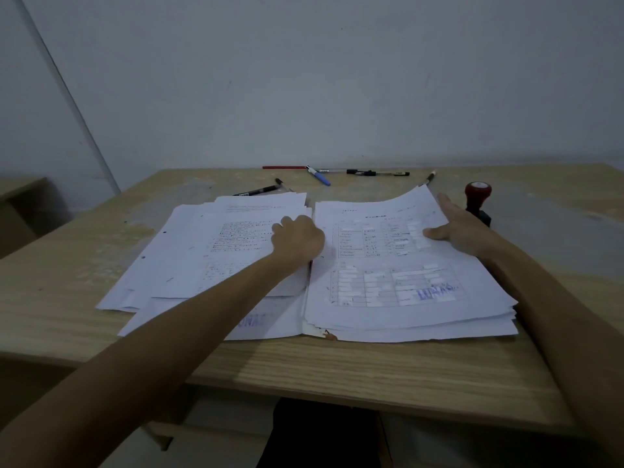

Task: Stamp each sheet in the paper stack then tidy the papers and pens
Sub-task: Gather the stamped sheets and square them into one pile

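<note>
A loose, fanned pile of printed sheets (209,251) lies on the left part of the wooden bench (67,298), its corners splayed out beyond the left hand's fingers. The left hand (299,239) rests on the right edge of this pile with its fingers (282,228) curled under against the paper; whether they pinch a sheet cannot be told. Just behind those fingers a black pen (258,190) lies at the pile's far edge.

Farther back, near the wall, a red pen (283,167), a blue-and-white pen (319,176) and a dark clear-barrelled pen (378,172) lie in a rough row.

Between the two hands sits the thicker paper stack (398,292), touching the left pile along its inner edge. Its top sheet shows printed tables and a blue stamp mark (437,292) at the near right corner, on the near side of the right fingers. The right hand (459,231) lies flat on the stack's right side, fingers (435,233) straight and spread, thumb pointing away, where the top sheet's far corner curls upward. Another pen (429,178) lies beyond that corner.

Just right of the right fingers stands the red-handled stamp (477,197), upright on the bench.
</note>
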